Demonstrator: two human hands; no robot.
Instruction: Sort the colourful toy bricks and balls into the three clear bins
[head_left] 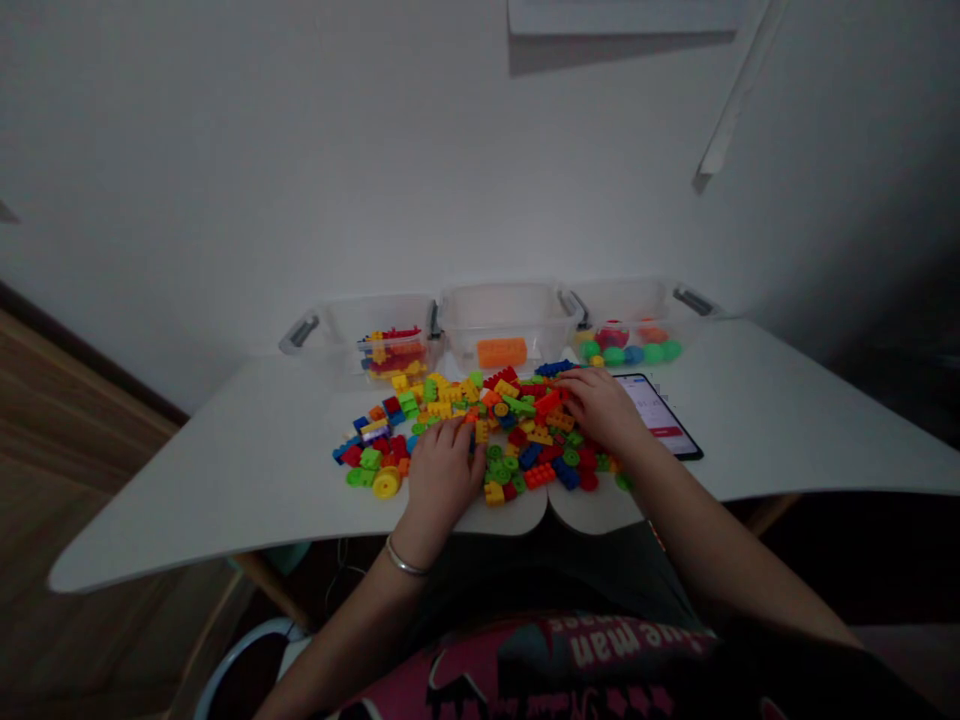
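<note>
A mixed pile of toy building bricks (517,407) in red, yellow, green, blue and orange covers the middle of the white table. My left hand (444,472) rests palm down on the pile's near left part, its thumb apart from the fingers, beside a yellow brick (481,432). At the pile's right side, my right hand (606,408) reaches in with its fingers bent and parted, the tips at an orange-red brick (548,403). No brick is visibly gripped in either hand, though the fingertips are partly hidden.
Three clear plastic boxes stand along the wall: the left box (341,325) holds bricks, the middle box (465,312) an orange block, the right box (622,298) rounded pieces. A phone (660,418) lies right of the pile. The table's front edge (247,545) curves inward near my body.
</note>
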